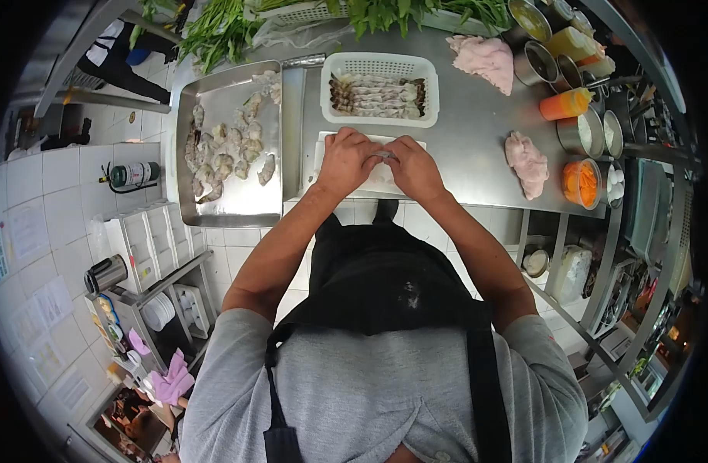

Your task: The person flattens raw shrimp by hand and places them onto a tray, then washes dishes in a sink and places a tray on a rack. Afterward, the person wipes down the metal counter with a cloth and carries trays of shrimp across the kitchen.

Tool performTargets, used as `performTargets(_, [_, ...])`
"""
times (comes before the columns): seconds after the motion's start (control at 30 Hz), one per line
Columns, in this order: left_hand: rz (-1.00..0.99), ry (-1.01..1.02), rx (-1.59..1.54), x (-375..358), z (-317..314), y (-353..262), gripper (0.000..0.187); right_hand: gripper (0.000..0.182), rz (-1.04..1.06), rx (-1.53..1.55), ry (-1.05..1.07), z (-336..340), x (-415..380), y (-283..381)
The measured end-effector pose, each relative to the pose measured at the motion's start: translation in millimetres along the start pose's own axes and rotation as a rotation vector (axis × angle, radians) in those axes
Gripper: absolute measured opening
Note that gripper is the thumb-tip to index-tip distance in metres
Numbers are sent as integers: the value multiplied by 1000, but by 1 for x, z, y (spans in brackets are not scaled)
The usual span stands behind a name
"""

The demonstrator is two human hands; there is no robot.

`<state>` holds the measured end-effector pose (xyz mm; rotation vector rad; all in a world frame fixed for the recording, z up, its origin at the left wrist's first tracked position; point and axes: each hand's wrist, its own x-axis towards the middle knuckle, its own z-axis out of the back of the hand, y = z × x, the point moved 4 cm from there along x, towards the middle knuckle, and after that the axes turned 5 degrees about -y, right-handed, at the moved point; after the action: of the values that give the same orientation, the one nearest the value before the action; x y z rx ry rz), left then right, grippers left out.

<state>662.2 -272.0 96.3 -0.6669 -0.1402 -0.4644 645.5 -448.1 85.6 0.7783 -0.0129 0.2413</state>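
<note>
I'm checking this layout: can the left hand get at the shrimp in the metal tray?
Probably yes: the shrimp lie uncovered, with nothing tall between the metal tray and left hand, though that hand is pinching a small greyish piece.

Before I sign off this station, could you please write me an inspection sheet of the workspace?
Surface: brushed steel counter; wetness unclear.
Job's things: loose grey shrimp in a rectangular steel tray; rows of shrimp in a white perforated plastic basket.
Clutter: two crumpled pink cloths at right; leafy green vegetables along the far edge.
Grippers: bare left hand and right hand, fingers pinching a small greyish piece over a white rectangular board.
Cables: nothing seen.
Surroundings: green fire extinguisher at left; dark-trousered person beyond the tray.
</note>
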Motion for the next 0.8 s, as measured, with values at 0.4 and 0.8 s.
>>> performTargets(0.4, [-63, 83, -49, 2, -30, 11, 7, 17, 111, -268, 107, 0, 11, 8])
performTargets(0.8, [-30, 19, -107, -9, -3, 17, 12, 12, 287, -159, 33, 2, 12, 15])
